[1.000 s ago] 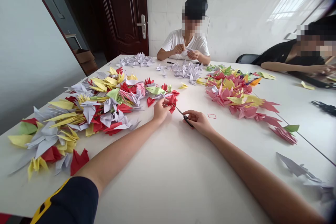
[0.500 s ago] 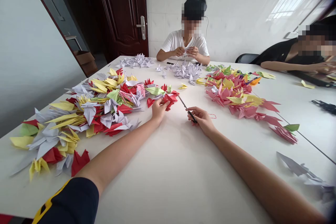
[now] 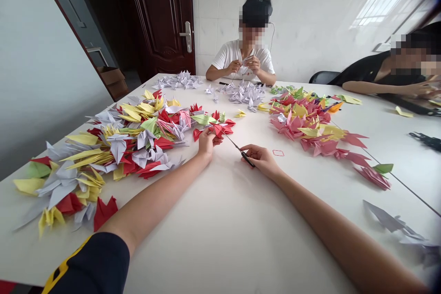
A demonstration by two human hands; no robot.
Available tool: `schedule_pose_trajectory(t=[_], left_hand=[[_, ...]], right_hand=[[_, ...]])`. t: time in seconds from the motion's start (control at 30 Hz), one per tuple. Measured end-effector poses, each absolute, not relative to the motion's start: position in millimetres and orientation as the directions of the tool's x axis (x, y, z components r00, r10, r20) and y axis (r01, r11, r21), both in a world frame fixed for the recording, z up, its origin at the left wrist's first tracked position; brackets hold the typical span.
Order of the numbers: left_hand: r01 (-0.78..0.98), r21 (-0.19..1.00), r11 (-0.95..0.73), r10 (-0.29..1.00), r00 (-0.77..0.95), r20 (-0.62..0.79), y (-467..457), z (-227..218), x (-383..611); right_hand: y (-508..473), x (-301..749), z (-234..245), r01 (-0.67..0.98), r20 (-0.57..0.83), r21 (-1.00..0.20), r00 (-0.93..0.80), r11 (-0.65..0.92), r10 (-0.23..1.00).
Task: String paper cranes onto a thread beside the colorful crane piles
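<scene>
A heap of multicolored origami cranes (image 3: 117,147) spreads left of the red paper crane (image 3: 218,129) that a person's left hand (image 3: 206,145) pinches over a white table (image 3: 213,229). Beyond that crane, a co-worker in a white shirt (image 3: 224,57) handles pale paper. To the crane's right, the right hand (image 3: 262,160) grasps a slim black-handled tool (image 3: 247,160); farther right lies a mostly pink pile (image 3: 292,125).

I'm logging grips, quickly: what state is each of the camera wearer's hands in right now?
Left hand: closed, holding a red folded paper piece.
Right hand: closed, holding a thin black-handled tool.
</scene>
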State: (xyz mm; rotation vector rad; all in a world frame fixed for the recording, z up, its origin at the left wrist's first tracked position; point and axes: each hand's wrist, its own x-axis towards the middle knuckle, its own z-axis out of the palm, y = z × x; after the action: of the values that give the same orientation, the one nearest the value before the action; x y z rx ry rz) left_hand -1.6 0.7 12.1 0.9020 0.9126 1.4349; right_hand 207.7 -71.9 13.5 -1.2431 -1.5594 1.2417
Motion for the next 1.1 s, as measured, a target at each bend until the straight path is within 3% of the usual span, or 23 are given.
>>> schedule_pose_trajectory(t=[0.47, 0.53, 0.63, 0.7, 0.8, 0.93, 1.1], left_hand=[[-0.355, 0.932, -0.070, 0.996, -0.073, 0.047, 3, 9, 0], [-0.355, 0.931, -0.082, 0.993, -0.105, 0.048, 3, 8, 0], [-0.331, 0.940, -0.078, 0.993, -0.110, 0.043, 2, 8, 0], [-0.312, 0.947, -0.076, 0.995, -0.092, 0.049, 2, 7, 0], [-0.296, 0.952, -0.083, 0.996, -0.064, 0.067, 2, 6, 0], [-0.265, 0.958, -0.114, 0.993, -0.041, 0.107, 2, 5, -1], [-0.088, 0.984, -0.154, 0.982, 0.098, 0.162, 0, 2, 2]], right_hand=[[-70, 207, 6, 0.202, 0.014, -0.978, -0.188, 0.053, 0.982], [-68, 207, 4, 0.159, 0.100, -0.981, -0.070, 0.110, 0.992], [-64, 212, 5, 0.041, 0.213, -0.977, 0.242, 0.210, 0.947], [-60, 217, 5, -0.077, 0.150, -0.977, 0.402, 0.196, 0.903], [-55, 223, 5, -0.221, 0.006, -0.966, 0.492, 0.132, 0.870], [-54, 222, 1, -0.165, 0.050, -0.976, 0.475, 0.144, 0.879], [-60, 215, 0, 0.026, 0.106, -0.994, 0.240, 0.103, 0.965]])
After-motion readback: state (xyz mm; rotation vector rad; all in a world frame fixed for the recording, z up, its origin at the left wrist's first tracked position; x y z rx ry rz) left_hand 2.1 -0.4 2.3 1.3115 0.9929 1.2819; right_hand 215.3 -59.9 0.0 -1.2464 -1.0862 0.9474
